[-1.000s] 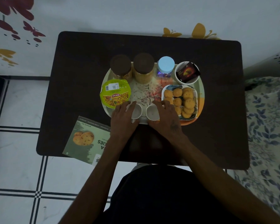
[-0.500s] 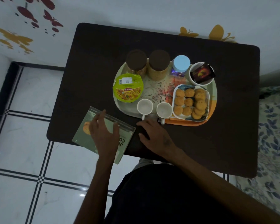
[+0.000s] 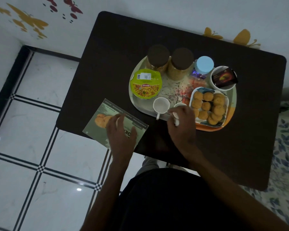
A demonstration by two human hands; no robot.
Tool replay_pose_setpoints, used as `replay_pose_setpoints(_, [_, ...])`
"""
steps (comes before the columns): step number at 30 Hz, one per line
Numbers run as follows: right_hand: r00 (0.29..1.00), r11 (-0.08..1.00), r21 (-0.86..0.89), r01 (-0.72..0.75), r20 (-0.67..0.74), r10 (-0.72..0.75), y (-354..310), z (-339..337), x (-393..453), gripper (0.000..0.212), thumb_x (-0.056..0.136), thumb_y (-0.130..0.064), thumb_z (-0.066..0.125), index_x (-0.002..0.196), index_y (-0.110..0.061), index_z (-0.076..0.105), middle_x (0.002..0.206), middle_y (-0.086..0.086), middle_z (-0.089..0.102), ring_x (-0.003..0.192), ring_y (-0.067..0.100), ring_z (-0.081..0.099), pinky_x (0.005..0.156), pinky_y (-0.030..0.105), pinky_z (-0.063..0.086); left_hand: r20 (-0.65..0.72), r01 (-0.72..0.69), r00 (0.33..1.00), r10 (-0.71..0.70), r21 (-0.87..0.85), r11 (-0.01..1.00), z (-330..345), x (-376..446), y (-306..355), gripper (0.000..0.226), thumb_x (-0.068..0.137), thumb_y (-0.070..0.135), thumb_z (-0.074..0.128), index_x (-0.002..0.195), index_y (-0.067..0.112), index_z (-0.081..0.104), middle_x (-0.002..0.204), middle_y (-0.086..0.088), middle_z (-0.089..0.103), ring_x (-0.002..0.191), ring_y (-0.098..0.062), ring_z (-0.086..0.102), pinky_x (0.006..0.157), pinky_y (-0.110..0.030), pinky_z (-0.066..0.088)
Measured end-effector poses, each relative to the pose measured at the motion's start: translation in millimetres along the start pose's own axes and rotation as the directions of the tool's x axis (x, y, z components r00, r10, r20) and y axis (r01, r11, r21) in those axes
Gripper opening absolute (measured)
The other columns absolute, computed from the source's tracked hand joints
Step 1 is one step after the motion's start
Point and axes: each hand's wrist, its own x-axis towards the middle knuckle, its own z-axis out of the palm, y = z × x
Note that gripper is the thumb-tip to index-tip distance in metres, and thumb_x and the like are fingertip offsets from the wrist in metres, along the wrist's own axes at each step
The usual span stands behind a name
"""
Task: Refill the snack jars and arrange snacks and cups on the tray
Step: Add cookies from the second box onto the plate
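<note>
A patterned tray (image 3: pixel 132 99) on the dark table (image 3: pixel 117 52) carries two brown-lidded snack jars (image 3: pixel 158 55) (image 3: pixel 182 58), a blue-lidded jar (image 3: pixel 204 65), a green snack cup (image 3: pixel 145 85), a plate of cookies (image 3: pixel 208 104) and a white bowl (image 3: pixel 214 84) with a dark packet. One white cup (image 3: pixel 161 105) stands at the tray's near edge. My right hand (image 3: pixel 182 127) pinches the handle of the second white cup (image 3: pixel 179 105) beside it and hides most of it. My left hand (image 3: pixel 121 135) rests on a green cookie box (image 3: pixel 105 114) at the table's near left corner.
The cookie box overhangs the table's front edge above a white tiled floor (image 3: pixel 32 147). A wall with butterfly stickers (image 3: pixel 28 22) runs behind the table. A floral bedspread (image 3: pixel 287 147) lies along the right side.
My right hand has moved forward from the table onto the second cup's handle. My left hand stays on the cookie box. The camera has shifted left.
</note>
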Motion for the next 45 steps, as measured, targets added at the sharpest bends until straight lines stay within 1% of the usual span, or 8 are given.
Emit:
replay_pose_setpoints(5, [0.958, 0.963, -0.261, -0.073, 0.25, 0.141, 39.8, -2.9, 24.7, 0.069, 0.076, -0.043, 0.064, 0.14, -0.025, 0.048, 0.148, 0.017, 0.038, 0.134, 0.039, 0.038, 0.102, 0.046, 0.039, 0.155, -0.18, 0.97, 0.185, -0.045, 0.983, 27.8, 30.2, 39.4, 0.056, 0.085, 0.027, 0.071, 0.136, 0.01, 0.055, 0.134, -0.013, 0.053, 0.125, -0.028, 0.044, 0.102, -0.039, 0.04])
replay_pose_setpoints(11, [0.954, 0.965, -0.247, -0.088, 0.257, 0.152, 50.4, -6.2, 24.5, 0.067, 0.076, -0.023, 0.072, 0.139, -0.017, 0.051, 0.13, 0.018, 0.051, 0.115, 0.041, 0.049, 0.088, 0.042, 0.043, 0.328, -0.414, 0.87, 0.368, 0.082, 0.906, 59.6, 59.8, 66.9, 0.064, 0.077, 0.026, 0.079, 0.134, 0.007, 0.057, 0.131, -0.014, 0.055, 0.114, -0.036, 0.053, 0.089, -0.045, 0.05])
replay_pose_setpoints(15, [0.953, 0.964, -0.242, -0.11, 0.251, 0.172, 48.5, -6.5, 26.0, 0.069, 0.074, -0.019, 0.076, 0.139, -0.017, 0.052, 0.129, 0.018, 0.05, 0.114, 0.04, 0.048, 0.087, 0.04, 0.043, 0.39, -0.435, 0.852, 0.348, 0.16, 0.886, 67.9, 67.4, 71.2, 0.068, 0.069, 0.022, 0.086, 0.129, 0.005, 0.059, 0.127, -0.017, 0.055, 0.108, -0.037, 0.055, 0.08, -0.047, 0.053])
replay_pose_setpoints(31, [0.95, 0.953, -0.276, -0.124, 0.246, 0.194, 47.0, -9.5, 26.2, 0.07, 0.071, -0.023, 0.075, 0.137, -0.019, 0.053, 0.13, 0.015, 0.05, 0.112, 0.038, 0.048, 0.081, 0.041, 0.043, 0.39, -0.445, 0.844, 0.369, 0.122, 0.887, 70.6, 70.9, 75.2, 0.062, 0.07, 0.019, 0.085, 0.125, 0.005, 0.061, 0.126, -0.017, 0.054, 0.108, -0.038, 0.054, 0.078, -0.047, 0.055])
replay_pose_setpoints(34, [0.979, 0.953, -0.286, -0.103, 0.138, 0.148, 40.8, -11.2, 24.9, 0.065, 0.074, -0.034, 0.069, 0.135, -0.019, 0.053, 0.131, 0.012, 0.051, 0.114, 0.034, 0.05, 0.087, 0.044, 0.044, 0.361, -0.461, 0.843, 0.398, 0.103, 0.882, 67.2, 70.2, 73.0, 0.063, 0.069, 0.025, 0.085, 0.125, 0.007, 0.061, 0.125, -0.015, 0.055, 0.107, -0.037, 0.056, 0.079, -0.047, 0.055])
replay_pose_setpoints(38, [1.0, 0.997, -0.077, 0.0, 0.026, 0.002, 23.0, -14.9, 15.9, 0.031, 0.084, -0.018, 0.065, 0.114, -0.012, 0.062, 0.11, 0.005, 0.058, 0.102, 0.017, 0.052, 0.083, 0.023, 0.041, 0.238, -0.315, 0.925, 0.295, 0.048, 0.948, 43.2, 63.0, 64.2, 0.053, 0.084, 0.033, 0.072, 0.131, 0.013, 0.059, 0.131, -0.011, 0.053, 0.118, -0.03, 0.051, 0.092, -0.039, 0.046])
replay_pose_setpoints(41, [0.953, 0.998, 0.07, -0.001, 0.301, -0.02, 15.2, -6.0, -0.3, 0.022, 0.088, -0.015, 0.064, 0.11, -0.018, 0.064, 0.097, -0.008, 0.06, 0.082, 0.004, 0.054, 0.071, 0.019, 0.045, 0.095, -0.125, 0.988, 0.125, -0.01, 0.992, 17.2, 49.6, 38.0, 0.044, 0.088, 0.025, 0.065, 0.131, 0.015, 0.06, 0.129, -0.01, 0.053, 0.119, -0.025, 0.047, 0.097, -0.039, 0.042])
replay_pose_setpoints(45, [0.754, 0.997, -0.03, -0.074, 0.652, 0.076, 6.4, 21.8, -18.9, 0.048, 0.093, -0.032, 0.061, 0.138, -0.019, 0.05, 0.117, 0.003, 0.061, 0.101, 0.015, 0.058, 0.089, 0.036, 0.049, -0.089, 0.256, 0.961, -0.263, -0.08, 0.963, -12.2, 26.6, -8.4, 0.051, 0.084, 0.021, 0.064, 0.133, 0.024, 0.051, 0.135, -0.006, 0.047, 0.125, -0.021, 0.038, 0.097, -0.044, 0.045])
